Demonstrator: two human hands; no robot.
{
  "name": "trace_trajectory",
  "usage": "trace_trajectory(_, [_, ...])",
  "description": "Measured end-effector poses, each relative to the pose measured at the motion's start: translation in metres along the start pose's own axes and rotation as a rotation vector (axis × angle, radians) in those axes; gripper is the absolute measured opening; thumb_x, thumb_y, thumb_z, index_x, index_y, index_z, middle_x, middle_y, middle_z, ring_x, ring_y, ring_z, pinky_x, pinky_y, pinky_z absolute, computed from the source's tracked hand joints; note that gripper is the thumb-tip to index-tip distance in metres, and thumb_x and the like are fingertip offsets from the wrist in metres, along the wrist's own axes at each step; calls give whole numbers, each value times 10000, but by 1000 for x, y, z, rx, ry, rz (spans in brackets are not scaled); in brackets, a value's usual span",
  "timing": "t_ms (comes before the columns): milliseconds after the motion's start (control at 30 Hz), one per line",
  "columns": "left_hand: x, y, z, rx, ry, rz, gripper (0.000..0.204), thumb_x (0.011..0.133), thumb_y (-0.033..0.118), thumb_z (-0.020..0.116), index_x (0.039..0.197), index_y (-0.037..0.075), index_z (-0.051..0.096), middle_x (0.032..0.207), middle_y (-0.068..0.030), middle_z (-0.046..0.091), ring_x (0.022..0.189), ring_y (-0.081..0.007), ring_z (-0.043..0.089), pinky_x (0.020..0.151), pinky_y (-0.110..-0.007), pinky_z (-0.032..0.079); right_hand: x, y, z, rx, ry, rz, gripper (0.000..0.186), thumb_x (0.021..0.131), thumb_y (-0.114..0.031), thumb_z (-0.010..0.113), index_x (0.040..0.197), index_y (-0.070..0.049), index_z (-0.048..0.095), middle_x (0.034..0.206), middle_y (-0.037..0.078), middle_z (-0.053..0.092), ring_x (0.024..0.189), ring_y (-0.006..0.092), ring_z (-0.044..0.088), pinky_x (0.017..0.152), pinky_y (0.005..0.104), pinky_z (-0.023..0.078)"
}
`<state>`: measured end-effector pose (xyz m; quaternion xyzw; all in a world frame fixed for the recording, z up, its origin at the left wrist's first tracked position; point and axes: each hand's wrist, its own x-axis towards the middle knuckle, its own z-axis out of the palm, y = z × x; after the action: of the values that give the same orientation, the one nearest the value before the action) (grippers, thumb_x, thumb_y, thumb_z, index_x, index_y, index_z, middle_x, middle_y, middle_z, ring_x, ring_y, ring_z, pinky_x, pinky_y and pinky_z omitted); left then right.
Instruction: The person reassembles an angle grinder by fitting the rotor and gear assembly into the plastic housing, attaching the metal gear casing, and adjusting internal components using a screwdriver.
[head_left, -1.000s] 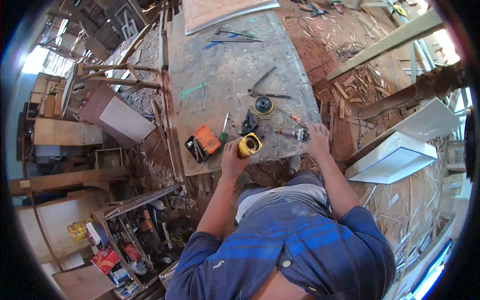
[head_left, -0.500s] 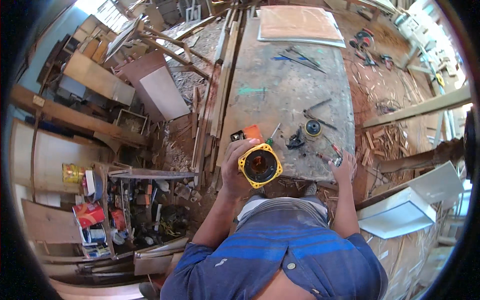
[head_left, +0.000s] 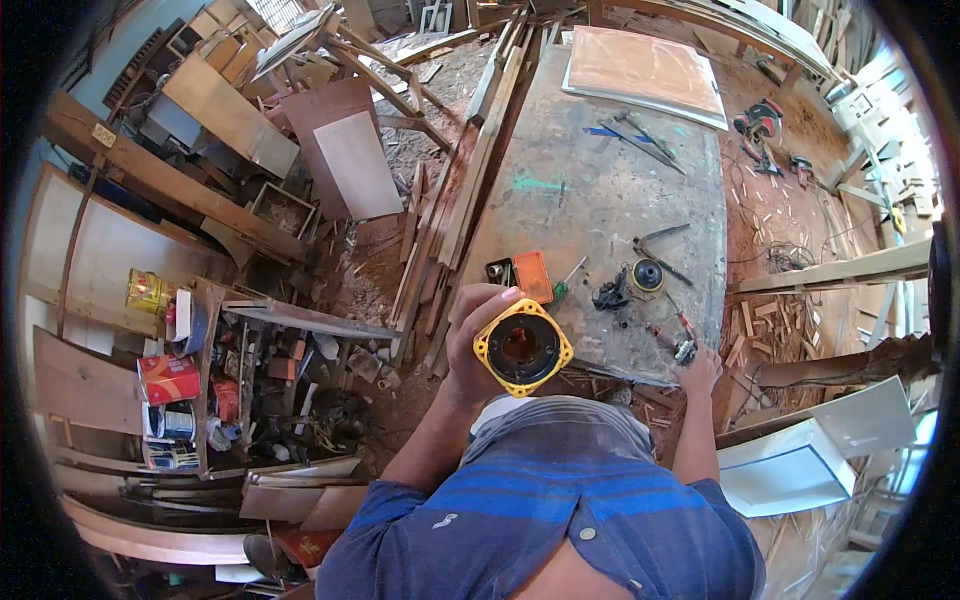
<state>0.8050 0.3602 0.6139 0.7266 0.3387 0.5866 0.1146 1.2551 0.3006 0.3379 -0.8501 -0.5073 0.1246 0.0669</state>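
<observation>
My left hand [head_left: 470, 345] is closed around a yellow tool housing [head_left: 561, 351], its round dark opening facing up toward me. Inside that opening a coppery tint shows. At the bench's near right corner, my right hand [head_left: 702, 372] has its fingers at a small dark-and-silver metal part [head_left: 685, 352]; the fingertips are partly hidden. Beside that part lies a red-handled tool [head_left: 686, 322]. Left of it on the bench are a black round part with a yellow rim [head_left: 647, 274], a crumpled black piece [head_left: 610, 293], a green-handled screwdriver [head_left: 562, 288] and an open orange case [head_left: 533, 277].
The worn workbench [head_left: 600, 215] carries a hammer [head_left: 660, 240], long metal tools [head_left: 648, 148] and stacked boards [head_left: 645, 72] at its far end. Planks [head_left: 480, 165] run along its left side. A cluttered shelf [head_left: 300, 318] stands left; a white box [head_left: 790, 470] sits right.
The view has shifted, so the bench appears lower and further right. The yellow housing stays in my left hand, and my right hand remains at the small metal part.
</observation>
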Motion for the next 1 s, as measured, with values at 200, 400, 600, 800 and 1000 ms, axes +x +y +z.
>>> trace_trajectory(200, [0,9,10,-131,26,43,802,759,105,975,1458,37,589,1279,-207,735,1133,-327,728,950,-406,599,13,14,16,-49,-12,-51,969,668,-358,989,1519,-148,575,1449,126,643,1420,369,501,1206,546,373])
trace_trajectory(400, [-8,16,23,-244,73,-5,705,845,105,915,1461,10,586,1286,-240,731,1143,-326,731,955,-402,611,18,20,22,-39,-43,-66,949,671,-337,983,1512,-186,571,1408,117,671,1423,361,498,1185,557,394])
trace_trajectory(600, [-12,23,30,-309,92,-111,689,880,133,903,1467,-7,569,1301,-237,713,1122,-294,724,958,-406,610,22,21,24,-55,-86,-46,970,674,-351,980,1535,-207,558,1441,123,666,1427,365,497,1192,564,387])
trace_trajectory(800, [16,39,37,-848,295,-655,731,886,311,910,1440,-2,550,1268,-138,685,1158,-244,694,981,-414,598,25,23,27,-58,-110,-46,986,688,-353,975,1558,-205,536,1425,142,678,1409,374,516,1198,559,385])
trace_trajectory(1000, [12,14,32,-1162,340,-867,602,1131,382,597,1624,99,400,1341,-133,657,1220,-259,678,1065,-506,584,19,18,26,-29,-20,-95,975,679,-347,985,1535,-187,547,1374,161,694,1378,395,532,1191,537,390])
